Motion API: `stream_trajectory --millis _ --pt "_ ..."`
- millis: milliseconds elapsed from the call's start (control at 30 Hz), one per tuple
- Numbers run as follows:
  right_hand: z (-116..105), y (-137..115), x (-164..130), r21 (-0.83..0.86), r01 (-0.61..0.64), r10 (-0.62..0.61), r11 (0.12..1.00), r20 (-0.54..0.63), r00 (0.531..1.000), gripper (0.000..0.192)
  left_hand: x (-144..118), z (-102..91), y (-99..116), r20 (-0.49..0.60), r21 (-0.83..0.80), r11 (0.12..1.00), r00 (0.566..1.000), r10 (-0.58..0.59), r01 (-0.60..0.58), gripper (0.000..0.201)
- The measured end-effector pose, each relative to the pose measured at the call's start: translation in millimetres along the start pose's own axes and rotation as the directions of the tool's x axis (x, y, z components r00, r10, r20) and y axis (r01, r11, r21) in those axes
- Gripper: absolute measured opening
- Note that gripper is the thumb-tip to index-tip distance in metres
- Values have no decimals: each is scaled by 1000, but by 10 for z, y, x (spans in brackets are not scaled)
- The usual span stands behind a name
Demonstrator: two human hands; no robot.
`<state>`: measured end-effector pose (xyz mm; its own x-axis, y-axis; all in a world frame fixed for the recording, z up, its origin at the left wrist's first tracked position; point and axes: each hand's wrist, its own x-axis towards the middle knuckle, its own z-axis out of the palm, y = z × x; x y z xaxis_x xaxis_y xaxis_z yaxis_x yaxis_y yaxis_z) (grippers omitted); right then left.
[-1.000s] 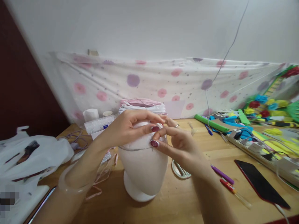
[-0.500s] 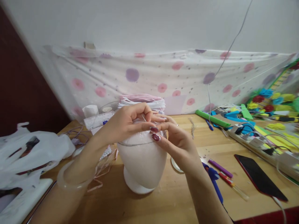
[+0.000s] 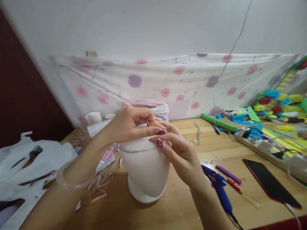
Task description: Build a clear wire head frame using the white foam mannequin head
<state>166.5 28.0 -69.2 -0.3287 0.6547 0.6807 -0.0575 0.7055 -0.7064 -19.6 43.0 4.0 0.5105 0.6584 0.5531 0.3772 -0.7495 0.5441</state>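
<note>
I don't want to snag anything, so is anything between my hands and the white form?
Nothing visible blocks your left hand or right hand from the white form; only thin wire runs across its upper front. What your hands cover is hidden.

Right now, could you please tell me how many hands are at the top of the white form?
2: the left hand on the upper left of the white form, the right hand on its upper right. No others show there.

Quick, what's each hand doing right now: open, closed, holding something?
Left hand: closed in a pinch, holding thin wire.
Right hand: closed in a pinch, apparently on the wire too.
</note>
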Motion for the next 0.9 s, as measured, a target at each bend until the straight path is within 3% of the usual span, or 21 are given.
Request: stream_trajectory --millis 200,500,633,700,800,900 --pt "35 58 -51 23 -25 25 999 -5 1000 23 35 8 -5 79 -102 995 997 6 2 36" --pt "32 134 -100 48 -28 31 998 -58 998 20 44 11 22 72 -13 996 994 -85 86 34" --pt "73 146 -115 128 -26 39 991 -100 994 19 52 10 11 91 17 998 994 -65 64 36" --pt "112 183 -154 217 4 44 976 -217 975 18 49 5 0 100 23 998 993 -58 56 35" --pt "169 268 -269 307 42 93 951 -414 906 14 45 -7 -8 104 -3 997 992 -77 78 34" --pt "199 337 -416 371 -33 221 928 -478 850 10 44 -21 -7 116 -49 995 990 -78 84 35"
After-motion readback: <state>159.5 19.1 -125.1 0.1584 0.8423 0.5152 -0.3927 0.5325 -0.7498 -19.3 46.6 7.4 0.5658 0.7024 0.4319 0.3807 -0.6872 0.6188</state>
